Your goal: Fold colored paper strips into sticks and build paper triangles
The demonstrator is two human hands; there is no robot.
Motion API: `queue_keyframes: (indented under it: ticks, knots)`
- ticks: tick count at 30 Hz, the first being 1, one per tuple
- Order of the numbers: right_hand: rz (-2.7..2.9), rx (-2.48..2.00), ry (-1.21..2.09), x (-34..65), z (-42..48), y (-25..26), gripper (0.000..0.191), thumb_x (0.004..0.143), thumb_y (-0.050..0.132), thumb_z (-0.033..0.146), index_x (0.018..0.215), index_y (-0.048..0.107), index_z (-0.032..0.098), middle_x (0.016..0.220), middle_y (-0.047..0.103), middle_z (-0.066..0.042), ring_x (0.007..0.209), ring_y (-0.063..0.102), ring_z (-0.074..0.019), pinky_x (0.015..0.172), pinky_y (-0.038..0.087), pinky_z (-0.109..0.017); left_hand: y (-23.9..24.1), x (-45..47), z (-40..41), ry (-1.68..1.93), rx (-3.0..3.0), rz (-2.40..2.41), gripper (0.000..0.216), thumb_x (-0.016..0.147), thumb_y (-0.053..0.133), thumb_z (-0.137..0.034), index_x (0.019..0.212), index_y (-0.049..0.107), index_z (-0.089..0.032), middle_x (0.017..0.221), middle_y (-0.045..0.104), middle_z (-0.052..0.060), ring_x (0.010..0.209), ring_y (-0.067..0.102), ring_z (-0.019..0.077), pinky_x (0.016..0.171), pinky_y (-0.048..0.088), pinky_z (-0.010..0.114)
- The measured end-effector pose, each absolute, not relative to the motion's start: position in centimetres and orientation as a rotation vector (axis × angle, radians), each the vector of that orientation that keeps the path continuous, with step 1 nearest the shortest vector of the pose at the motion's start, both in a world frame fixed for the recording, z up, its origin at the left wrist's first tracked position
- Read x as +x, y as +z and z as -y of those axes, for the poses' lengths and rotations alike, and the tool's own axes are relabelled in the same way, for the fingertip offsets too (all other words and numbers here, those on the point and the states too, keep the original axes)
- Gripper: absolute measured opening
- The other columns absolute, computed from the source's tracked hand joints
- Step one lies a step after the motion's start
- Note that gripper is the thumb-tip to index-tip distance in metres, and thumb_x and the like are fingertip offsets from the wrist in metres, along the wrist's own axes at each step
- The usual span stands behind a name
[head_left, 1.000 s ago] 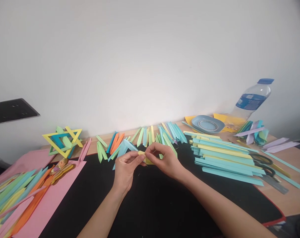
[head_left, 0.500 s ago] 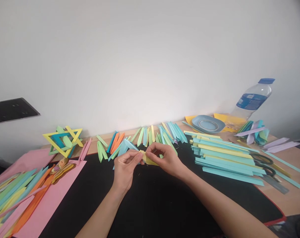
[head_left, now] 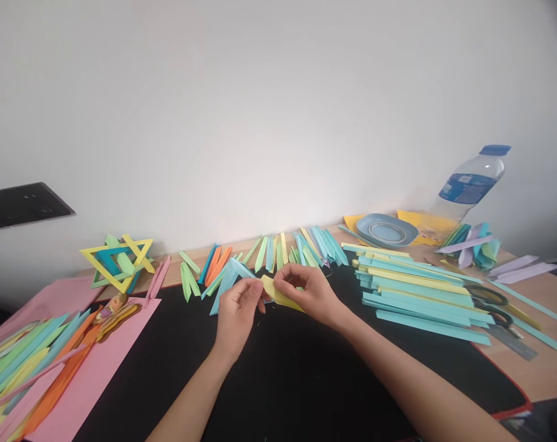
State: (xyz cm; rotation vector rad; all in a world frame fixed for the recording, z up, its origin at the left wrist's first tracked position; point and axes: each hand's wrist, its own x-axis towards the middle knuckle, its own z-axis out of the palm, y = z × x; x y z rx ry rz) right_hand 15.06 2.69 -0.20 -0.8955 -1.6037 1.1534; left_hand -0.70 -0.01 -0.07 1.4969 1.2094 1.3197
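Both my hands meet over the black mat [head_left: 287,368] at the middle of the table. My left hand [head_left: 237,313] and my right hand [head_left: 311,293] each pinch an end of a small yellow paper strip [head_left: 278,293], which is partly folded and tilted between them. Just beyond my fingers lies a row of folded paper pieces [head_left: 269,255] in green, blue, orange and yellow.
A stack of long blue and yellow strips [head_left: 416,288] lies at the right, with scissors [head_left: 490,304] and a ruler beside it. A blue dish [head_left: 386,230] and a water bottle [head_left: 471,181] stand farther back. Pink sheets [head_left: 89,368] with coloured strips and a paper star model [head_left: 119,261] sit at the left.
The yellow strip has unfolded a little and now tilts down to the right. My left hand has shifted slightly right and lower; my right hand has barely moved.
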Motion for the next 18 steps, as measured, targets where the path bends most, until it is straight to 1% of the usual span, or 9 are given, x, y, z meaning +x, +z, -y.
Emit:
queue_keyframes:
  ticks: [3, 6, 8, 13, 18]
  knots:
    - [1.611, -0.894, 1.163, 14.97, -2.65, -0.21, 0.018, 0.078, 0.057, 0.031, 0.069, 0.056, 0.016, 0.068, 0.057, -0.001, 0.061, 0.051, -0.0112, 0.055, 0.044, -0.023, 0.1, -0.63, 0.17, 1.311, 1.527, -1.262, 0.024, 0.081, 0.06, -0.039, 0.072, 0.064, -0.016, 0.057, 0.058, -0.001, 0.05, 0.05, 0.0112, 0.054, 0.041, 0.023]
    - [1.626, -0.901, 1.162, 14.88, -2.68, -0.33, 0.019, 0.078, 0.057, 0.032, 0.069, 0.057, 0.016, 0.067, 0.057, -0.001, 0.06, 0.051, -0.0111, 0.053, 0.043, -0.022, 0.23, -0.54, 0.31, 1.318, 1.559, -1.284, 0.024, 0.08, 0.061, -0.038, 0.07, 0.062, -0.017, 0.057, 0.056, -0.001, 0.05, 0.049, 0.0113, 0.053, 0.04, 0.022]
    - [1.628, -0.899, 1.161, 14.88, -2.74, -0.42, 0.019, 0.079, 0.057, 0.033, 0.069, 0.057, 0.016, 0.067, 0.057, -0.001, 0.06, 0.051, -0.011, 0.053, 0.043, -0.022, 0.32, -0.47, 0.39, 1.317, 1.578, -1.296, 0.026, 0.081, 0.059, -0.039, 0.067, 0.06, -0.017, 0.056, 0.055, -0.001, 0.05, 0.049, 0.0111, 0.053, 0.04, 0.022]
    - [1.586, -0.89, 1.188, 15.13, -2.89, -0.41, 0.02, 0.078, 0.058, 0.034, 0.069, 0.057, 0.016, 0.068, 0.057, -0.001, 0.061, 0.05, -0.0111, 0.053, 0.042, -0.023, 0.35, -0.35, 0.52, 1.294, 1.613, -1.286, 0.033, 0.088, 0.047, -0.042, 0.065, 0.053, -0.019, 0.059, 0.055, 0.0, 0.051, 0.048, 0.011, 0.053, 0.039, 0.022]
    - [1.56, -0.897, 1.225, 15.07, -2.85, -0.34, 0.019, 0.076, 0.06, 0.033, 0.07, 0.057, 0.016, 0.067, 0.055, 0.0, 0.06, 0.049, -0.0106, 0.056, 0.041, -0.023, -0.1, -0.52, 0.5, 1.237, 1.679, -1.304, 0.028, 0.086, 0.051, -0.04, 0.067, 0.052, -0.019, 0.058, 0.053, -0.002, 0.05, 0.045, 0.0105, 0.052, 0.037, 0.022]
